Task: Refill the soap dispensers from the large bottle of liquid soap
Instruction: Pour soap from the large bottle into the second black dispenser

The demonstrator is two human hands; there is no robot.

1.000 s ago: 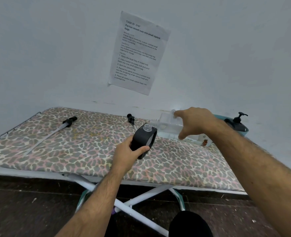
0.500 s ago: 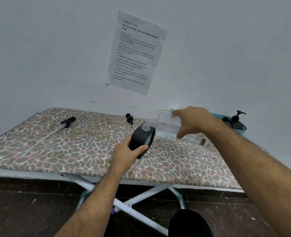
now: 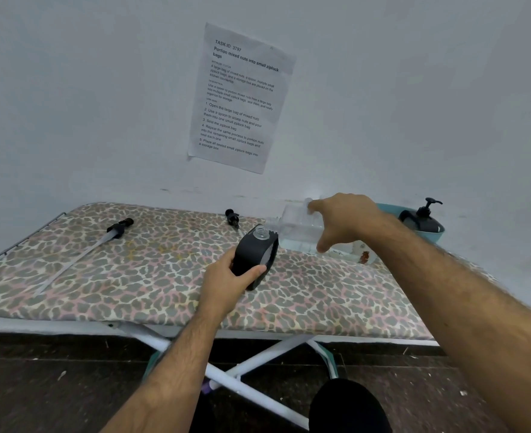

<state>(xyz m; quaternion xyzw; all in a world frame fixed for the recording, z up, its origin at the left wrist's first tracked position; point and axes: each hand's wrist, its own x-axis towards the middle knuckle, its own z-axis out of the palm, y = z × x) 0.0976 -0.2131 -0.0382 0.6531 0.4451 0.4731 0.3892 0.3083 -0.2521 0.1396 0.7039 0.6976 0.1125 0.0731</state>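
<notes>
My left hand [image 3: 226,281] grips a black soap dispenser [image 3: 255,255] with its pump off, the open clear neck facing up. My right hand [image 3: 342,218] holds the large clear soap bottle [image 3: 295,228] tipped on its side, its mouth right at the dispenser's neck. Both are held just above the leopard-print ironing board [image 3: 151,276]. Two removed pumps lie on the board: a long-tubed one [image 3: 117,228] at the left and a short one [image 3: 232,217] near the wall. A second black dispenser [image 3: 423,217] with its pump on sits in a teal bowl [image 3: 439,234] at the far right.
A printed paper sheet [image 3: 240,98] is taped to the white wall behind the board. The board's white crossed legs [image 3: 242,373] stand on a dark floor below. A small white object with a red mark [image 3: 362,254] lies on the board under my right wrist.
The view has shifted slightly. The dispenser and the tipped bottle stay mouth to neck, with hardly any movement of either hand.
</notes>
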